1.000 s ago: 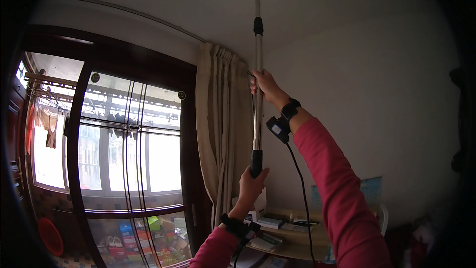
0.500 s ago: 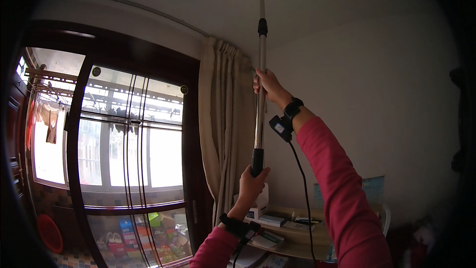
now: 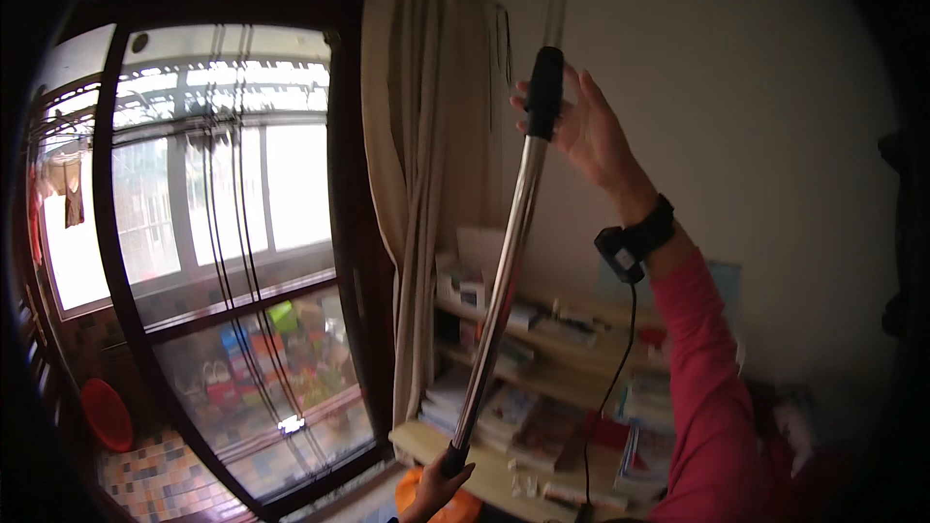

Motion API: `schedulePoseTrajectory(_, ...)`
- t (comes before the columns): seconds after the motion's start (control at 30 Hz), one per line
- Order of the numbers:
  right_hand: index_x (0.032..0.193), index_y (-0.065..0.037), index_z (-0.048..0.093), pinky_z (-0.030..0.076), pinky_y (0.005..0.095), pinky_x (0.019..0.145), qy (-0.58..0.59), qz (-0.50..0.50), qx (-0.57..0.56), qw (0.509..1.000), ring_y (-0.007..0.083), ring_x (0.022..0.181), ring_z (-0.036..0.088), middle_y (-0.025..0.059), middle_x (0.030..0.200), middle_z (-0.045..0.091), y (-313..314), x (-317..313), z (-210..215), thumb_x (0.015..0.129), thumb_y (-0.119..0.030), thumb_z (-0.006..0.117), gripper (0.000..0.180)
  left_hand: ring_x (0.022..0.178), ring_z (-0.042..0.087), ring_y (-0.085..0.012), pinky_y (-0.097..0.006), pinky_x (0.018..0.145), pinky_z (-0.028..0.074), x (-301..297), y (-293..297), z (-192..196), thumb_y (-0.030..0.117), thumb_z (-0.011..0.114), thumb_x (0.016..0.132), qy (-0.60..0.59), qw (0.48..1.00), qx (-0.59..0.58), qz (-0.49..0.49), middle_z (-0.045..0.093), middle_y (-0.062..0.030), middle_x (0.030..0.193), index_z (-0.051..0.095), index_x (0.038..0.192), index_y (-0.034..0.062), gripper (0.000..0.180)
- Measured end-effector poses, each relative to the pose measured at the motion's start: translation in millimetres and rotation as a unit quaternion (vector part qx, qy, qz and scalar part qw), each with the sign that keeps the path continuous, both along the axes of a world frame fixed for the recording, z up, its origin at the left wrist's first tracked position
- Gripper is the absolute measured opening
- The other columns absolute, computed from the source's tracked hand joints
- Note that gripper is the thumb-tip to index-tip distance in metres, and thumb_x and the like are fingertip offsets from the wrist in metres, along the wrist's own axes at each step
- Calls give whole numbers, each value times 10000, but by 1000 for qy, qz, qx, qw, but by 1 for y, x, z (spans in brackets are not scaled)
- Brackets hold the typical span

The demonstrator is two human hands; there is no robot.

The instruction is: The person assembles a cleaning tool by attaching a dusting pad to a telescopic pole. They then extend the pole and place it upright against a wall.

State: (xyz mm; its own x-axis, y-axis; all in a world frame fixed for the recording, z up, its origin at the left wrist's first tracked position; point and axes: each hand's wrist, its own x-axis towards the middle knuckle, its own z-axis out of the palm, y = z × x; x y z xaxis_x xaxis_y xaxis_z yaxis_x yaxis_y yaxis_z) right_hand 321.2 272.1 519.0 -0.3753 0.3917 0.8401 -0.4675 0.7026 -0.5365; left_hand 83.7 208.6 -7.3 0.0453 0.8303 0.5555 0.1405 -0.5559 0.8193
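Note:
A silver telescopic pole (image 3: pixel 506 281) slants upward across the middle of the view, its thin upper section running out at the top. My left hand (image 3: pixel 434 496) is low down, wrapped round the black grip (image 3: pixel 453 461) at the pole's bottom end. Higher up, my right hand (image 3: pixel 589 134) is held behind the pole's black collar (image 3: pixel 544 95). Its fingers are spread, some showing to the left of the collar; whether they touch it I cannot tell. A black strap with a small cabled device (image 3: pixel 620 252) sits on my right wrist.
A beige curtain (image 3: pixel 426 184) hangs left of the pole, beside a dark-framed glass sliding door (image 3: pixel 349 232). Behind the pole stands a wooden shelf unit (image 3: pixel 572 368) with books and papers. An orange object (image 3: pixel 455 506) is near my left hand. A red basin (image 3: pixel 107 415) leans at far left.
My view has tilted downward. My left hand has moved lower with the grip, and the collar has come down. My right hand has opened from its hold on the pole and moved right.

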Motion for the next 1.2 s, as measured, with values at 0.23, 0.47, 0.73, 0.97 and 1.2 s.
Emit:
schedulePoseTrajectory(0.23,874,-108,497,458,318,630,70,70,-226,969,114,583,483,-16,644,472,41,-7,-144,879,-189,619,146,870,530,-96,-228,794,442,-30,-78,-53,168,684,844,38,947,-231,-219,591,7,966,559,1154,12,369)
schedulePoseTrajectory(0.47,876,-109,495,459,323,642,70,134,-323,934,112,597,491,-17,663,473,38,-66,-262,878,-186,620,146,698,615,-137,-239,579,488,3,-41,55,286,604,910,-183,872,-254,-376,608,-73,817,507,1087,33,324)
schedulePoseTrajectory(0.73,863,-82,480,441,298,533,130,26,-365,922,116,533,483,7,626,468,39,-82,-301,878,-139,613,146,466,554,-264,-347,430,419,19,-3,68,260,615,902,145,980,-69,117,531,-133,559,495,876,42,251)
schedulePoseTrajectory(0.97,848,-71,471,508,319,618,127,-77,-368,918,164,601,580,51,653,541,41,-93,-323,857,-184,659,219,523,546,-283,-351,493,432,5,5,47,210,681,847,206,958,-58,193,521,-148,606,506,902,39,251)
schedulePoseTrajectory(1.2,815,-70,453,496,338,629,-101,306,-301,897,178,567,550,56,631,515,24,-77,-351,834,-146,608,174,628,569,-120,-246,601,452,-6,-13,53,105,649,802,-92,850,-342,-389,559,-29,698,502,853,35,171)
